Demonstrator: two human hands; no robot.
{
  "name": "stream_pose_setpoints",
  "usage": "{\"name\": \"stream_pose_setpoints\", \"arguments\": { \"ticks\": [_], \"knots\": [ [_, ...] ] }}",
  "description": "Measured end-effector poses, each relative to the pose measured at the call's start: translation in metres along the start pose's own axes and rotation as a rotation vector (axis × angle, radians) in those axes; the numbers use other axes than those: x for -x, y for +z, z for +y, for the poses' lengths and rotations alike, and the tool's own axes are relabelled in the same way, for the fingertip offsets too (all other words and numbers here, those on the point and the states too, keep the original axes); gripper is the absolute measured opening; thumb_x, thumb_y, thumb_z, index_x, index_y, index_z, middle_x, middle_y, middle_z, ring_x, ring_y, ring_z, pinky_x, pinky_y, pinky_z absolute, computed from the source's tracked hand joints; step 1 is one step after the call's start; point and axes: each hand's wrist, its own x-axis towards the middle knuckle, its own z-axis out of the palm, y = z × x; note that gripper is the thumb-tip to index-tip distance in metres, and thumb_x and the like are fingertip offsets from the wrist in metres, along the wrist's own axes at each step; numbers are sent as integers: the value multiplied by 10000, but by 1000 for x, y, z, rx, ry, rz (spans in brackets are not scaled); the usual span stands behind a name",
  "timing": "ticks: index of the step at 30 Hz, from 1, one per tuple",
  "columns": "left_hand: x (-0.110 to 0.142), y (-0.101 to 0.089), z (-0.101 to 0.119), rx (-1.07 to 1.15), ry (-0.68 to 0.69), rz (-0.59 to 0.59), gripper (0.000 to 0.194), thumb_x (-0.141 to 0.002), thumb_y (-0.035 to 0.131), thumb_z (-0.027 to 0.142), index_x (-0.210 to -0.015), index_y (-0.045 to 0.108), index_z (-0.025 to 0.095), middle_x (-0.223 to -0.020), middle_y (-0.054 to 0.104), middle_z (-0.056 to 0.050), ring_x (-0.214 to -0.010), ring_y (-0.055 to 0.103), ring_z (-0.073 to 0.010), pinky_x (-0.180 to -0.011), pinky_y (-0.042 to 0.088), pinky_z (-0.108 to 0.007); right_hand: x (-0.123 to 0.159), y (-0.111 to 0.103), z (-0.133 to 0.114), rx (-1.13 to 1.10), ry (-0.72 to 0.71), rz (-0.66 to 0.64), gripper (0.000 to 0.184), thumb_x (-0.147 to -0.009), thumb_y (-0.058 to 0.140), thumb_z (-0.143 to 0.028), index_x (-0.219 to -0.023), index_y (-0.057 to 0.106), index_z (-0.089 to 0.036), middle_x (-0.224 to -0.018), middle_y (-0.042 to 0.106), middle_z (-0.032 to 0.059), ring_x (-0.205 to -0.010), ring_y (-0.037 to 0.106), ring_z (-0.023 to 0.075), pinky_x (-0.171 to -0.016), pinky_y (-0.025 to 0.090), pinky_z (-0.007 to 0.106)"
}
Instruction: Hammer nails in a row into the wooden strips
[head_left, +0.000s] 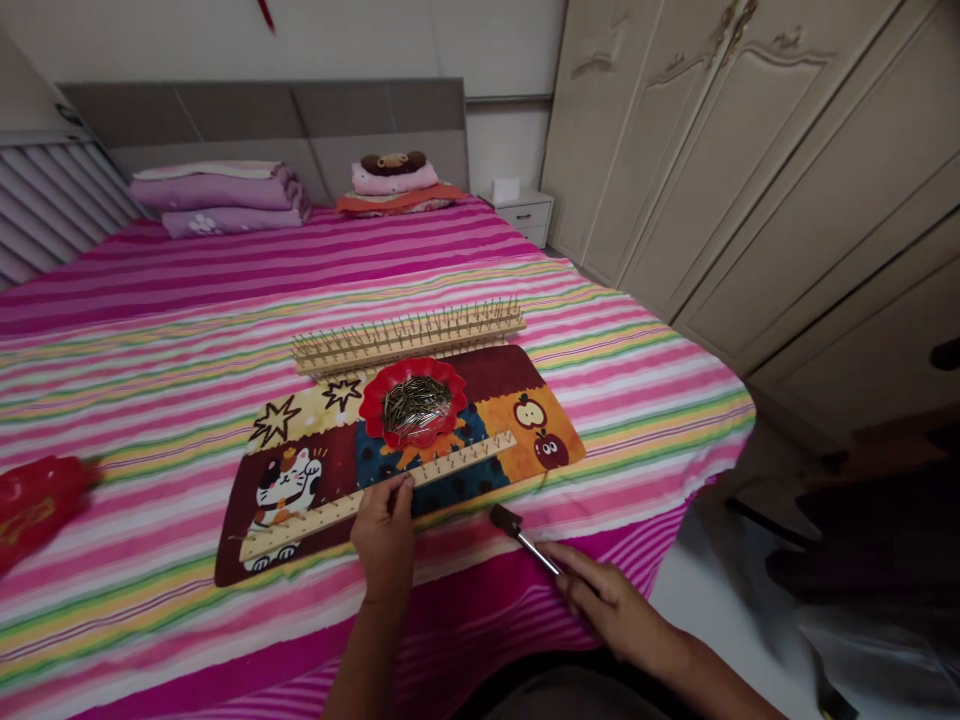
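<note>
With our left hand (384, 535), we do well to steady the pale wooden strip (337, 511) flat on the patterned, dark-red-edged mat (517, 366), hold any nail upright at its base, and tuck our fingertips clear of the striking line. The black-headed hammer with a metal shaft (536, 552) wants its face square over the nail: a light tap first, firmer ones once it stands alone. The bedding is probably springy, so short, controlled blows should suit us better than big swings.

Our left thumb and fingertips are pinched together at the strip's middle; whether a nail sits between them is too small to tell. The strip slants from the mat's near left corner towards its right edge, running out to both sides of those fingers. Our right hand (615, 610) is closed around the hammer's handle, its head just beyond the mat's near edge, apart from the left fingers.
</note>
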Motion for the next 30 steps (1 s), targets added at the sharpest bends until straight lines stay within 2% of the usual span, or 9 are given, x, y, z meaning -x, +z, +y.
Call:
{"name": "stream_pose_setpoints", "arguments": {
  "ticks": [3,5,10,13,18,21,24,27,30],
  "knots": [
    [1,0,-1,-46,55,-6,249,-784,521,411,-828,672,217,-855,678,-36,-854,622,-191,-829,472,-312,-2,7,-33,-244,188,-6,529,-915,447,-479,-1375,457,-218,-539,455,-82,-330,353,61,-303,264,156],
    [1,0,0,-66,100,-5,232,-795,509,391,-817,667,223,-869,682,-38,-873,618,-191,-833,470,-310,-10,10,-57,-325,199,-21,563,-902,457,-493,-1392,419,-218,-525,435,-100,-302,301,47,-280,194,141],
    [1,2,-3,-55,171,-16,200,-800,495,345,-789,655,226,-855,683,-39,-862,619,-186,-814,471,-298,-39,23,-97,-312,95,-58,471,-882,485,-407,-1309,508,-209,-519,431,-102,-342,319,46,-318,241,152],
    [0,4,-8,-43,182,-22,203,-804,491,341,-799,654,222,-851,682,-41,-851,621,-184,-802,474,-293,-52,35,-102,-279,57,-59,425,-884,472,-373,-1274,540,-217,-546,446,-91,-380,350,53,-364,285,171],
    [1,5,-13,-38,214,-11,207,-819,482,341,-822,651,222,-870,681,-45,-856,621,-184,-811,472,-295,-66,44,-102,-129,-136,-48,398,-926,415,-260,-1309,521,-228,-559,436,-73,-468,391,77,-453,325,191],
    [1,5,-12,-43,220,-12,201,-823,472,326,-794,641,222,-833,671,-41,-821,618,-178,-781,473,-285,-70,45,-105,-61,-119,-75,383,-906,425,-203,-1262,562,-242,-577,442,-65,-491,389,82,-469,329,194],
    [1,5,-11,-41,227,-25,199,-823,457,304,-780,634,223,-819,665,-39,-809,617,-174,-770,475,-281,-63,40,-111,-96,-46,-88,362,-905,429,-215,-1234,578,-229,-580,434,-63,-496,376,86,-467,319,196],
    [-1,6,-11,-34,226,-20,201,-817,459,315,-768,631,223,-832,671,-44,-828,620,-179,-793,478,-288,-45,28,-108,-104,-43,-114,394,-943,397,-247,-1320,509,-233,-569,402,-70,-481,347,88,-451,303,198],
    [0,4,-13,-44,223,-24,208,-807,489,357,-801,645,219,-849,677,-46,-832,624,-181,-786,484,-288,-25,12,-89,20,-117,-136,403,-962,394,-255,-1354,486,-275,-650,534,-36,-533,458,107,-507,404,212]
  ]
}}
